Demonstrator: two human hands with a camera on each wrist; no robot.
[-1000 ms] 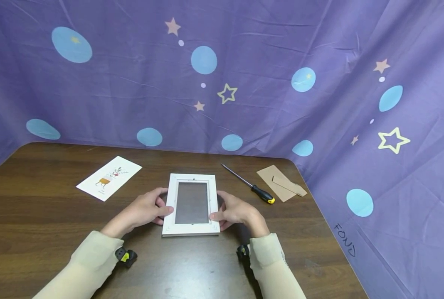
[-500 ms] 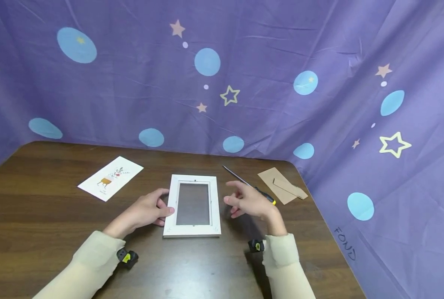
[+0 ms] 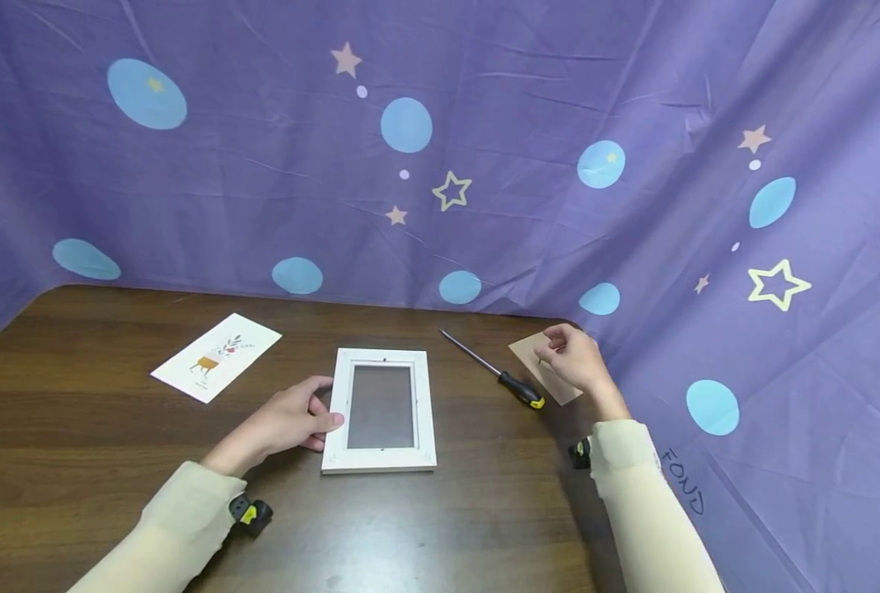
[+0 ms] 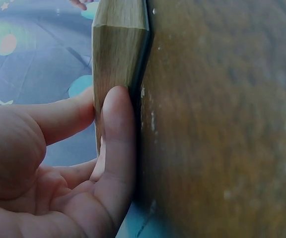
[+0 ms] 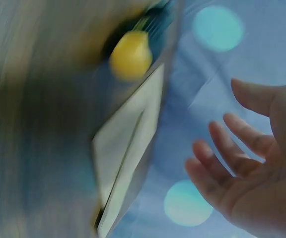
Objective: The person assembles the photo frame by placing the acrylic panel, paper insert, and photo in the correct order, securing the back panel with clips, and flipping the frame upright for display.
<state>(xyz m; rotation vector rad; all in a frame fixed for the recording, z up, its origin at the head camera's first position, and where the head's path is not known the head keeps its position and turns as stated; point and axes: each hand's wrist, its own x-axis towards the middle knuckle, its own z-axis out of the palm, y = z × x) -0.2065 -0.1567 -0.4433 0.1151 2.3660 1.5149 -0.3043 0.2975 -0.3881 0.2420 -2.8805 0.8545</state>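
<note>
Moved right hand (image 3: 573,359) from beside white frame (image 3: 422,412) to over brown board (image 3: 529,349), fingers apart, loosely bent, holding nothing. Gripping frame, flat on table (image 3: 484,502), by left edge in left hand (image 3: 293,416). Noted outward: screwdriver (image 3: 510,381) between frame and board; card (image 3: 216,357) farther left.

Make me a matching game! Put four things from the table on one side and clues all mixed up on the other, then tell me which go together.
Things:
1. white frame
2. screwdriver
3. card
4. brown board

Clues:
A. has a colourful picture printed on it
B. is the nearest thing to the right hand
C. is held by the left hand
D. has a black and yellow handle

Right pairs: 1-C, 2-D, 3-A, 4-B
</note>
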